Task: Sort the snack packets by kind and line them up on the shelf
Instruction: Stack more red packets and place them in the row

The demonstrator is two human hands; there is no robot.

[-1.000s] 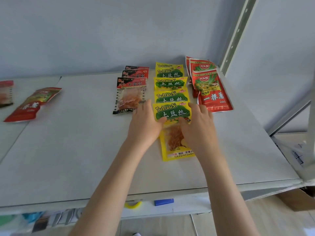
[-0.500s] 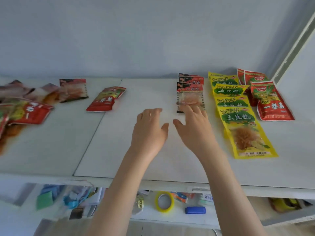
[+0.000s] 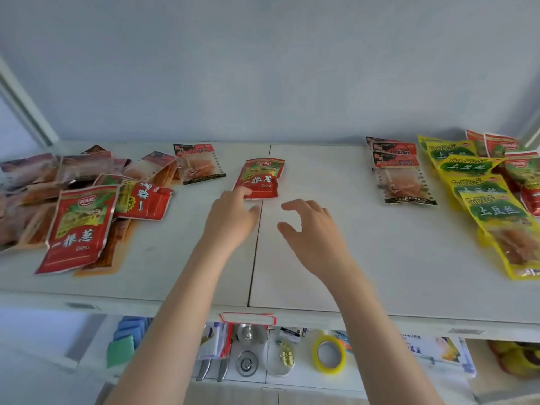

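View swung left since a moment ago: left hand (image 3: 230,217), fingers out, now touches the small red foil snack packet (image 3: 260,178) at 12 o'clock on the white shelf (image 3: 380,258); right hand (image 3: 312,229) hovers loose, holding nothing.

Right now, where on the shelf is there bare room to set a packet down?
Bare shelf runs between the lone red packet and the clear-windowed row, and along the front edge. Crowded: the mixed heap at left, yellow row at right.
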